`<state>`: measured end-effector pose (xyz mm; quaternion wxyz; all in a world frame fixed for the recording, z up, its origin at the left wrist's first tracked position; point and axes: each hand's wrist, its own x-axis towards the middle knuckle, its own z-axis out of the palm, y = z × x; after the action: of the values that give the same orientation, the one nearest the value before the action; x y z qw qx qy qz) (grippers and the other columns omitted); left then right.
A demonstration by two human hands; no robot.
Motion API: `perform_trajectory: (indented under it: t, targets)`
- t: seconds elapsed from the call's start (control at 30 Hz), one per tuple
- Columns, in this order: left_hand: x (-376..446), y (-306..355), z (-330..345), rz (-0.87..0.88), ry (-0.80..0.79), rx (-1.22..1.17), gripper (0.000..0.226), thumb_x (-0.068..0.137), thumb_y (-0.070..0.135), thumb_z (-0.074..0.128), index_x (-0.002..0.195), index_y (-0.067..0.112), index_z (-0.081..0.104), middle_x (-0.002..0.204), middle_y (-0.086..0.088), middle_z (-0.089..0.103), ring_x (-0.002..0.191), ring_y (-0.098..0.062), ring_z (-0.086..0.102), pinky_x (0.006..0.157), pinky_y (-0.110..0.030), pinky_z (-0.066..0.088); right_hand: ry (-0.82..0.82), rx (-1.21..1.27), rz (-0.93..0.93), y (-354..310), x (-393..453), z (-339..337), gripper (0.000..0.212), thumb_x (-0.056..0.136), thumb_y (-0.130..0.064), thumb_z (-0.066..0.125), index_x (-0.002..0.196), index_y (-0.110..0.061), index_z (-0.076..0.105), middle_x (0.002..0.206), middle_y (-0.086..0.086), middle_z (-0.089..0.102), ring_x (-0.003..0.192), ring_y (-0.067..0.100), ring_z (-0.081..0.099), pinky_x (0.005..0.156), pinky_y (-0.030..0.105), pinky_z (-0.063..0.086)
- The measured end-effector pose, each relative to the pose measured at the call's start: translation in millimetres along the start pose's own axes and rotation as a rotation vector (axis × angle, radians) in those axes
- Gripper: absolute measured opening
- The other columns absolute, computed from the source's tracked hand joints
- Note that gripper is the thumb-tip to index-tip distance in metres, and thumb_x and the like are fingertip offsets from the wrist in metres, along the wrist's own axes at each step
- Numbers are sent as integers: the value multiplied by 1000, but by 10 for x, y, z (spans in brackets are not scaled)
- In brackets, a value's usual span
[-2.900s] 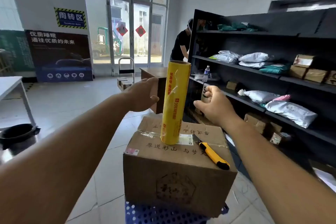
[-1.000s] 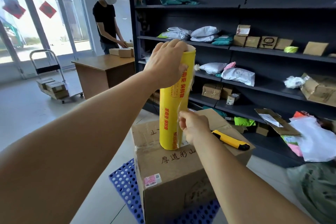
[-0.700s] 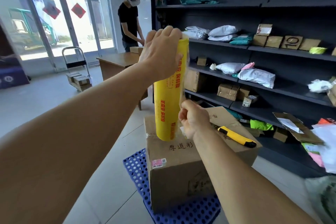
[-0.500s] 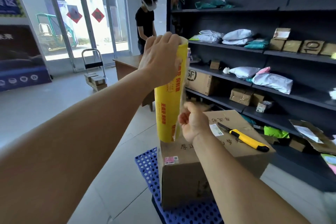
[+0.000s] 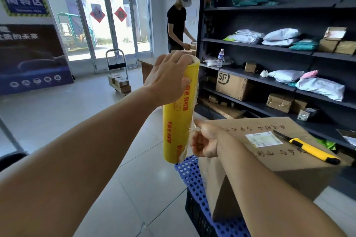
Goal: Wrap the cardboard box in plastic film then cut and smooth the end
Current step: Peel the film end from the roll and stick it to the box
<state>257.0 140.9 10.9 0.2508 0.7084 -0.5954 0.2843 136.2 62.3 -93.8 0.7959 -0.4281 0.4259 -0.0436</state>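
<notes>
Compared with the earlier pictures, the yellow roll of plastic film (image 5: 180, 113) no longer stands on the cardboard box (image 5: 269, 152); it is now held in the air just beside the box's left top edge, and the view has turned so that the box lies to the right. The box sits on a blue perforated crate (image 5: 194, 184), with dark shelving (image 5: 269, 44) full of parcels behind it, and a yellow utility knife (image 5: 312, 150) lies on its top near the white label (image 5: 263, 139). I judge the step in hand is finding and freeing the loose end of the film, so the wrapping itself is not yet begun. The next move calls for pulling a length of film out and pressing it on a box face. The left hand (image 5: 169, 81) reaches forward and its fingers are closed over the top end of the roll. The right hand (image 5: 207, 140) is curled, thumb and fingers pinched on the thin film edge low on the roll.
</notes>
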Motion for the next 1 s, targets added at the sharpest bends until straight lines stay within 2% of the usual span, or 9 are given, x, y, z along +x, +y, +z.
perform_trajectory:
  t: [0.1, 0.23, 0.27, 0.37, 0.5, 0.6, 0.77, 0.83, 1.0]
  targets:
    - [-188, -330, 0, 10, -35, -24, 34, 83, 24, 59, 115, 16, 50, 113, -2, 54, 111, -22, 47, 104, -37, 28, 28, -66, 37, 122, 192, 280, 63, 91, -46, 53, 37, -14, 51, 47, -5, 42, 52, 9, 39, 56, 22, 39]
    - [-404, -615, 108, 31, -86, -72, 35, 84, 24, 60, 116, 17, 51, 120, 0, 54, 117, -20, 45, 107, -35, 25, 93, -76, 90, 316, 360, 509, 49, 90, -47, 56, 55, -11, 54, 49, -2, 43, 53, 11, 40, 55, 24, 40]
    - [-443, -657, 137, 44, -98, -91, 35, 84, 23, 59, 117, 17, 51, 122, 0, 54, 119, -20, 44, 107, -35, 25, 101, -80, 97, 357, 398, 526, 50, 90, -46, 56, 54, -11, 55, 51, -1, 43, 53, 11, 40, 55, 24, 40]
    - [-502, -768, 244, 71, -134, -132, 36, 84, 22, 58, 119, 17, 51, 120, 0, 54, 117, -20, 44, 106, -34, 25, 103, -80, 110, 446, 560, 501, 56, 91, -34, 55, 39, -14, 51, 46, -3, 40, 52, 10, 38, 56, 23, 38]
    - [-510, -894, 477, 59, -173, -166, 36, 85, 24, 59, 119, 18, 50, 117, 0, 53, 114, -20, 45, 106, -34, 24, 140, 101, 89, 477, 819, 428, 30, 87, -18, 53, 58, -20, 48, 43, -6, 38, 51, 9, 35, 56, 23, 36]
    - [-499, -944, 714, 51, -204, -180, 35, 85, 24, 58, 119, 17, 51, 120, 0, 53, 119, -21, 43, 108, -35, 22, 170, 215, 64, 501, 1059, 325, 28, 86, -12, 50, 60, -17, 45, 51, -4, 39, 52, 10, 36, 56, 22, 34]
    - [-459, -984, 1195, 80, -277, -165, 34, 86, 23, 57, 119, 16, 52, 123, -2, 53, 121, -22, 42, 108, -35, 22, 165, 223, 194, 509, 1398, 122, 27, 83, -22, 69, 63, -10, 54, 57, -3, 49, 55, 9, 42, 57, 23, 38]
    - [-461, -1008, 1391, 54, -302, -184, 35, 88, 22, 57, 122, 16, 51, 126, -2, 52, 122, -23, 41, 109, -35, 23, 173, 222, 219, 510, 1521, 37, 24, 81, -22, 71, 66, -11, 56, 57, -3, 50, 54, 9, 42, 56, 23, 38]
    - [-463, -1040, 1835, 17, -333, -222, 34, 87, 24, 57, 120, 17, 51, 127, -2, 51, 122, -23, 41, 108, -36, 24, 287, 375, 63, 642, 1842, -117, 26, 89, -15, 60, 65, -15, 51, 56, -2, 45, 53, 8, 38, 54, 20, 33]
